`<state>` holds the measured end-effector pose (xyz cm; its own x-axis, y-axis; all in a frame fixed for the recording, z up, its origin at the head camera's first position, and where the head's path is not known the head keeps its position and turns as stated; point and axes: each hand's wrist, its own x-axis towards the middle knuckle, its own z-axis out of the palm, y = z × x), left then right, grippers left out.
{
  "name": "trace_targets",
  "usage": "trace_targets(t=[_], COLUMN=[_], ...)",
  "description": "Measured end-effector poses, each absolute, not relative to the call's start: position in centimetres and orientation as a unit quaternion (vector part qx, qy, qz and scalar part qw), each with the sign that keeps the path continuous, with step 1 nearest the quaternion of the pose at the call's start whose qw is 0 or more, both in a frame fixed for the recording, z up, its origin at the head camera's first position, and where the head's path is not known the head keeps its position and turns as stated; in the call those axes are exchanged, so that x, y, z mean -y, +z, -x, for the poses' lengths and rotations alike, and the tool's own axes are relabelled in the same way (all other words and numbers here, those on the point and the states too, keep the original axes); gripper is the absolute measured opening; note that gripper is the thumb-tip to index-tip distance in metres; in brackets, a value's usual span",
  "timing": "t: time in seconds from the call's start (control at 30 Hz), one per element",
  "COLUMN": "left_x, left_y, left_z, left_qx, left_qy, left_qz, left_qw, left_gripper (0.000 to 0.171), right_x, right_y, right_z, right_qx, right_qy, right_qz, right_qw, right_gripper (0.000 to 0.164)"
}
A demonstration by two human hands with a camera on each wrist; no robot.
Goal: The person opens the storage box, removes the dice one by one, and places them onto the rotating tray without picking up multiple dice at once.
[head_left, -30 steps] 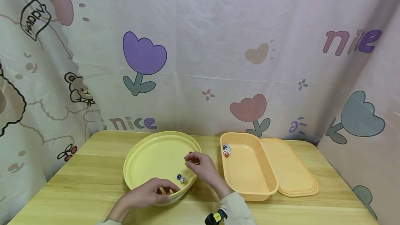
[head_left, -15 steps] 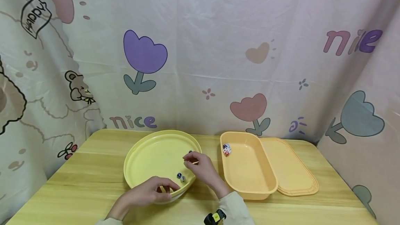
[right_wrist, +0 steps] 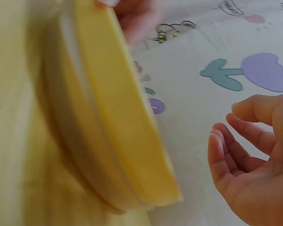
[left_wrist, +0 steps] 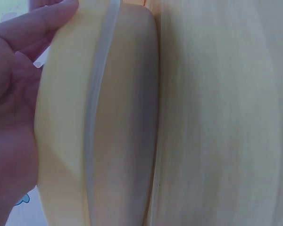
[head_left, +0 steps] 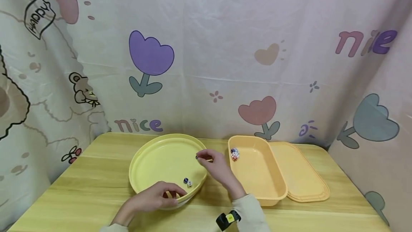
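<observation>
My left hand grips the near rim of a round yellow tray, thumb outside and fingers reaching over the edge. In the left wrist view the tray's side wall stands beside the palm. Just right of those fingers, a dark blue die and a white die lie on the tray. My right hand hovers over the tray's right rim, its fingertips right at another small dark die. In the right wrist view this hand has loosely bent fingers, a narrow gap between thumb and index, and no die showing there.
Right of the tray stands a rectangular orange container with several dice at its far left side. A flat orange lid lies beside it on the wooden table. A printed curtain hangs behind.
My right hand has moved a little right and away from me, bringing its fingertips to the far dark die. My left hand keeps its place on the rim.
</observation>
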<state>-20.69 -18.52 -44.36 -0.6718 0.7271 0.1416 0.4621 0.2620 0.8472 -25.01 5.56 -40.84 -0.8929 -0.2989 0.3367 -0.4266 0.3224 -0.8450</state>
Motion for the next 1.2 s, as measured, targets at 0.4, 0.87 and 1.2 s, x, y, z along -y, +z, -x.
trace_targets(t=[0.4, 0.87, 1.2], left_x=[18.5, 18.3, 18.4], left_y=[-44.4, -44.4, -44.5], left_z=[20.8, 20.6, 20.6], left_qx=[-0.779, -0.782, -0.781], left_qy=[0.478, 0.48, 0.481], left_qz=[-0.382, -0.37, -0.37], left_qw=[0.14, 0.147, 0.149], left_gripper=[0.023, 0.023, 0.023], right_x=[-10.0, -15.3, -17.0], right_y=[-35.7, -38.3, -41.8], right_z=[28.2, 32.8, 33.9], right_qx=[0.852, 0.876, 0.879], right_qy=[0.49, 0.461, 0.474], right_qz=[-0.159, -0.121, -0.039], right_qw=[0.095, 0.075, 0.042], right_gripper=[0.021, 0.018, 0.018])
